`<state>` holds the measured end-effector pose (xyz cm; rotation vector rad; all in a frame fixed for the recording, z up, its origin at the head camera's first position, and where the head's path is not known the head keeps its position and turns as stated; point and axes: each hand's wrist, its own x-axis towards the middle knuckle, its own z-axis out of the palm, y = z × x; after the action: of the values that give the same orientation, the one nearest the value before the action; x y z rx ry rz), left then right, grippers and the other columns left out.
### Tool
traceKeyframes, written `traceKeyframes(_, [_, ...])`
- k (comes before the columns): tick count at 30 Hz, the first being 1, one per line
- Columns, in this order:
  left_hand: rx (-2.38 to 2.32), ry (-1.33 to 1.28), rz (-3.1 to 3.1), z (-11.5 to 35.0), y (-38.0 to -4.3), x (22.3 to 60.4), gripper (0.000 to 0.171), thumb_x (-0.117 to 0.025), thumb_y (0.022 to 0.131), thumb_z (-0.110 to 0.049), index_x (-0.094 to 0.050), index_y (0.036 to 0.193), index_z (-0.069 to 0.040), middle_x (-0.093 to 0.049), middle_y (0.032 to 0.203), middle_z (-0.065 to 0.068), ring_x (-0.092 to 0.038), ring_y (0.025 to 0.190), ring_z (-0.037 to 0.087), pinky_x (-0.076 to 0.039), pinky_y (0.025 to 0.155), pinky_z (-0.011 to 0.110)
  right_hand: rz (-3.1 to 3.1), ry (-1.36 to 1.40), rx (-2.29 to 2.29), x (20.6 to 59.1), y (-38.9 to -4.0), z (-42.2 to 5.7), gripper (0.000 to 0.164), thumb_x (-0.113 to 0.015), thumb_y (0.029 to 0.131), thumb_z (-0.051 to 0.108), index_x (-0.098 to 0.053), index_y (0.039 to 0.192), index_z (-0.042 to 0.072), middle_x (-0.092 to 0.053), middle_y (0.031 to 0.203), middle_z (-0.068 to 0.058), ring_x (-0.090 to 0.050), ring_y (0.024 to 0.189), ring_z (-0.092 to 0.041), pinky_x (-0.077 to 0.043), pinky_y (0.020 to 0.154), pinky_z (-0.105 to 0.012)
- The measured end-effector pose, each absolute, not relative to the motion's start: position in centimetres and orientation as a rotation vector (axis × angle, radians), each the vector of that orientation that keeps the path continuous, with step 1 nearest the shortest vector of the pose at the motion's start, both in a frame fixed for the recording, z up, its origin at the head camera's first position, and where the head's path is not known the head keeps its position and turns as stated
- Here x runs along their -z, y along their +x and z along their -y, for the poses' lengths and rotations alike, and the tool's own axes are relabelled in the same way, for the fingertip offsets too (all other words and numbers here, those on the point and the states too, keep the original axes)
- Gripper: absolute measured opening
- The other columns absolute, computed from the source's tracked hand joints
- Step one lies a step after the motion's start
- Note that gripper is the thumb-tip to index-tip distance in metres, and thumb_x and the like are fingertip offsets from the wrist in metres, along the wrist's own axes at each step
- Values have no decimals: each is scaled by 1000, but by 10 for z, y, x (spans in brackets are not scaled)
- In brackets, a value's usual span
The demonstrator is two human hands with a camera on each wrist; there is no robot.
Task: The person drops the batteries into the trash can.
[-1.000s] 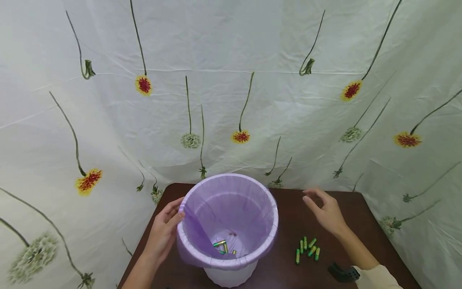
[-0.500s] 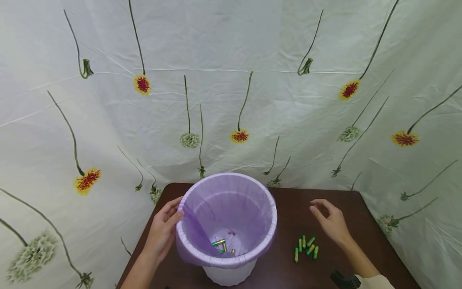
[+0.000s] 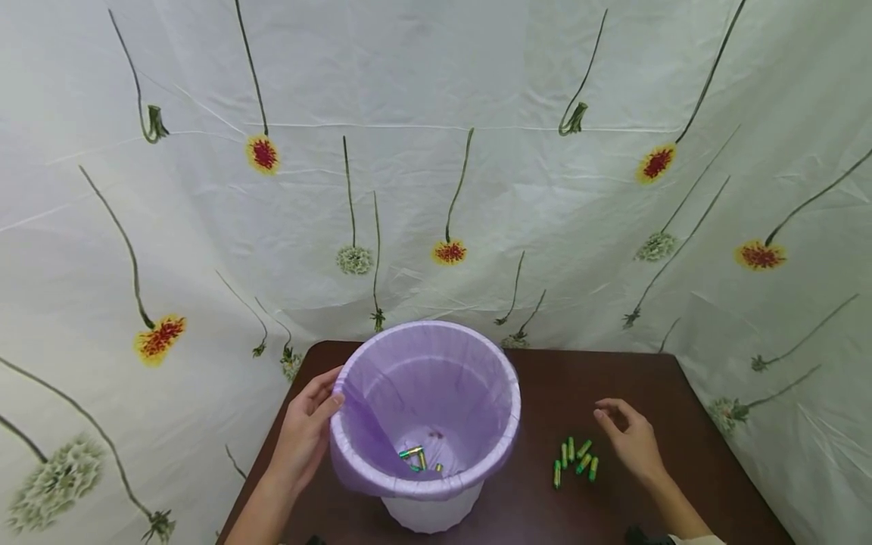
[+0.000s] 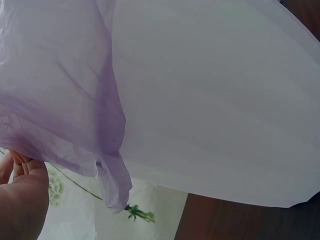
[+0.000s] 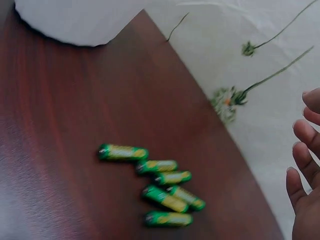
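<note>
A white trash bin (image 3: 432, 518) lined with a purple bag (image 3: 493, 454) stands upright on the table. My left hand (image 3: 300, 435) holds its rim at the left side, thumb over the edge; in the left wrist view the fingers of that hand (image 4: 25, 195) lie under the bag. Several green and yellow batteries (image 3: 411, 452) lie at the bottom of the bin. More batteries (image 5: 122, 152) are grouped on the table to the right of it. My right hand (image 3: 633, 443) hovers beside that group, fingers loosely bent, with nothing held; its fingers also show in the right wrist view.
The dark brown table (image 3: 538, 386) runs under everything. White cloth (image 3: 409, 174) with printed flowers hangs behind and along both sides, close to the table edges. A black band (image 3: 640, 534) sits at my right wrist.
My right hand has come down and slightly right, nearer to the batteries on the table. The left hand stays on the bin's rim; the batteries have not moved.
</note>
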<state>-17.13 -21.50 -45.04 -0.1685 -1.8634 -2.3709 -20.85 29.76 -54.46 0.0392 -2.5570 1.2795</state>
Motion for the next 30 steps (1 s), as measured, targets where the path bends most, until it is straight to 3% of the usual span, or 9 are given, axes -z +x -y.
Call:
traceKeyframes(4, [2369,-151,1867,215,-171,450,48,-57,104,0,-41,147,12,-61,129,10,-63,109,15,-56,89,29,2593,-22,-1303,559,-204,-296,22,-68,103,17,-69,118,2,-64,97,-6,-55,74,-21,-45,59,-29])
traceKeyframes(11, [2368,-121,1893,215,-171,448,48,-58,104,-3,-42,147,9,-59,130,13,-63,108,16,-57,88,30,2528,-74,-1203,594,-192,-293,18,-75,96,7,-71,112,2,-69,92,-4,-58,72,-9,-48,60,-28])
traceKeyframes(15, [2368,-114,1893,215,-170,449,47,-58,104,-2,-43,147,9,-59,129,14,-63,108,16,-57,87,30,2549,-133,-1149,621,-183,-295,18,-76,93,7,-71,110,3,-70,94,-5,-67,86,-22,-56,75,-43])
traceKeyframes(19, [2372,-123,1892,215,-171,449,47,-58,104,-2,-42,147,10,-59,129,13,-63,108,16,-57,87,30,2621,-277,-1210,639,-173,-297,24,-71,97,12,-68,116,-1,-67,104,-14,-63,105,-41,-48,91,-63])
traceKeyframes(23, [2372,-129,1888,215,-171,449,47,-58,104,-1,-42,147,10,-59,129,13,-63,108,16,-57,87,30,2670,-383,-1203,650,-166,-293,32,-69,98,17,-64,121,-4,-64,111,-20,-57,108,-44,-44,91,-63])
traceKeyframes(30, [2373,-130,1889,216,-170,449,48,-58,103,-1,-42,147,10,-60,128,12,-64,107,16,-57,87,30,2609,-395,-978,663,-162,-281,29,-75,91,12,-68,110,-8,-65,104,-24,-59,96,-43,-44,83,-62])
